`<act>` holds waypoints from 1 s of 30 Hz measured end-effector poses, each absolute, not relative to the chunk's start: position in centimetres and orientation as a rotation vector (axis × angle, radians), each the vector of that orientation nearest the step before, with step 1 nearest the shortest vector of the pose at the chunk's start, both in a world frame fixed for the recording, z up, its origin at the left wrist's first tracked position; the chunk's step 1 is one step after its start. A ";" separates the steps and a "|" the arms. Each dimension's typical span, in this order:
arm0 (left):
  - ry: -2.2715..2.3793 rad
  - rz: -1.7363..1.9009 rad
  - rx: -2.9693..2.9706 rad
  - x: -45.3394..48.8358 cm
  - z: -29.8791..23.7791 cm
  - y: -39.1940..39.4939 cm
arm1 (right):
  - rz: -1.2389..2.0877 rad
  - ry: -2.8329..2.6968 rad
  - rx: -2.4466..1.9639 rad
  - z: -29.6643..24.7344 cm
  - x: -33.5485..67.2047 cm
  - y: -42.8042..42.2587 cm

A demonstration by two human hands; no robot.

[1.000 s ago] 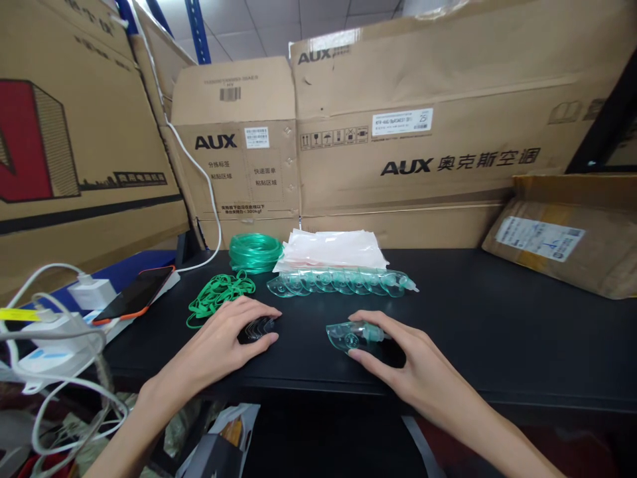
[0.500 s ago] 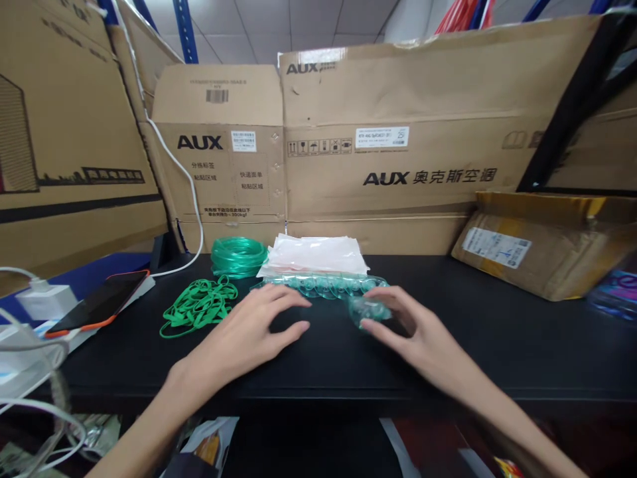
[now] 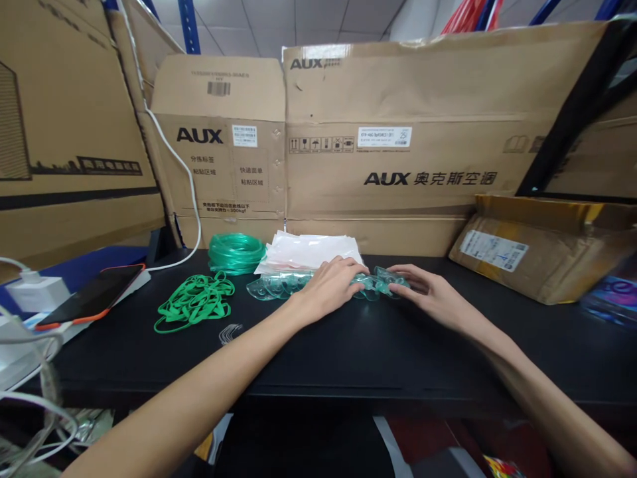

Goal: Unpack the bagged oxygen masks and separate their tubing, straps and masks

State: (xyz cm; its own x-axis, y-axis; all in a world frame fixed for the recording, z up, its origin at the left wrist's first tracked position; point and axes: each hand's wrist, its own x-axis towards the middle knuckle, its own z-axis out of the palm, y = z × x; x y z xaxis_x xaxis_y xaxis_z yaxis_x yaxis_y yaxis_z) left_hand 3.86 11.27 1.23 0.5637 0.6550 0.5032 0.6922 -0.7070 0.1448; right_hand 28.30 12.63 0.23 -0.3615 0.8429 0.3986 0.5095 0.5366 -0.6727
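Observation:
A row of nested, translucent green plastic cup-like pieces (image 3: 279,285) lies across the black table, in front of a stack of white sheets (image 3: 311,251). My left hand (image 3: 331,284) reaches over the row's middle, its fingers and thumb closed around pieces there. At the right end, my right hand (image 3: 430,292) grips one green plastic piece (image 3: 391,282) between thumb and fingers, up against the row. The fingers partly cover both held parts. Beside my left forearm lies a small bunch of thin clear or metallic strips (image 3: 230,333).
Left of the row sit a coil of green tubing (image 3: 236,253) and a tangle of green elastic bands (image 3: 196,302). A phone (image 3: 92,295), chargers and white cables occupy the left side. Cardboard panels (image 3: 398,199) wall the back. An opened carton (image 3: 527,252) stands at right.
My left hand has moved right and forward onto the row, uncovering the thin strips. My right hand has carried its green piece slightly right and forward to the row's end.

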 end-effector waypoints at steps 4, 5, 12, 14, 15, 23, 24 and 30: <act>-1.169 -0.854 -2.736 3.8 1.1 11.3 | 0.539 -2.123 -1.107 0.4 28.4 12.6; -1.173 -0.861 -2.737 3.8 1.1 11.3 | 0.511 -2.136 -1.119 0.4 28.4 12.5; -1.197 -0.864 -2.737 3.8 1.1 11.2 | 0.312 -2.168 -1.172 0.2 28.2 12.5; -1.196 -0.855 -2.736 3.8 1.0 11.3 | 0.301 -2.181 -1.174 0.1 28.1 12.5; -1.194 -0.850 -2.734 3.9 1.0 11.4 | 0.297 -2.188 -1.172 0.2 28.0 12.4; -1.202 -0.844 -2.684 1.9 2.4 9.4 | 0.229 -2.160 -1.149 -0.2 27.6 12.1; -1.222 -0.859 -2.664 0.8 2.8 8.7 | 0.226 -2.154 -1.143 -0.3 27.7 12.2; -1.638 -0.853 -2.377 -9.0 3.4 5.2 | 0.243 -2.149 -1.123 -0.6 27.8 12.4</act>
State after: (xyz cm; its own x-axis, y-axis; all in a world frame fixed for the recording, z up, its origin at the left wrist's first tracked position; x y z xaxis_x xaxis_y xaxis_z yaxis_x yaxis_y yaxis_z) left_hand -9.02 5.17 3.36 0.2505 0.8183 0.5173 0.8928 -0.4018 0.2034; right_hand 27.85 12.44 -0.65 -0.3877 0.7804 0.4905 0.6513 0.6085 -0.4534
